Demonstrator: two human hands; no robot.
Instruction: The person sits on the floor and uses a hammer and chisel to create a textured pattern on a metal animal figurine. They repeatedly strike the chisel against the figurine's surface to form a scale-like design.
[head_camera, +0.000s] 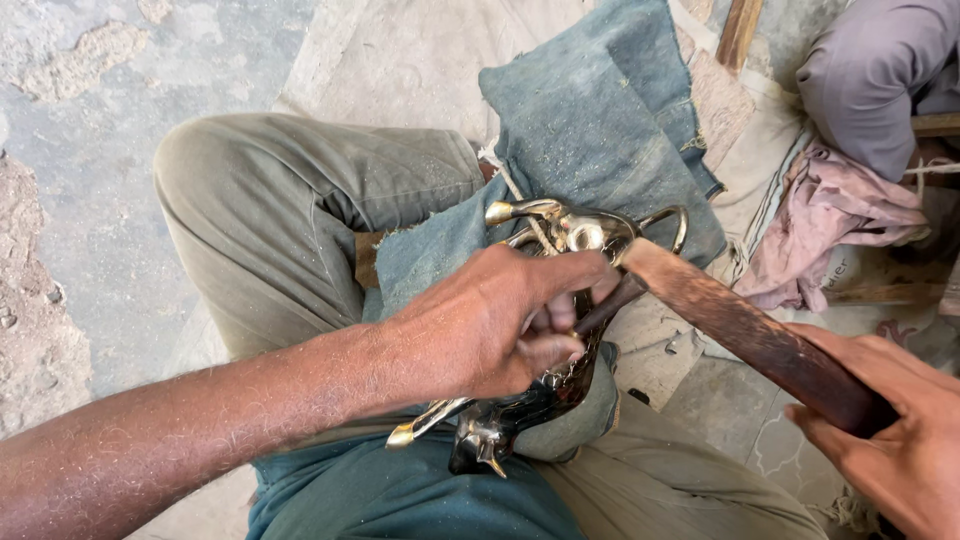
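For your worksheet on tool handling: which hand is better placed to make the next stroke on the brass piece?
Right. The right hand grips the handle of the wooden tool, whose tip meets the brass piece. The left hand is busy pinning that piece on the knee.

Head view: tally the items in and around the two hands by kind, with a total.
Brass figure, pinned by the left hand: 1
Wooden-handled tool, gripped by the right hand: 1
Blue denim cloths: 1 bundle
Pink rag: 1
Total: 4
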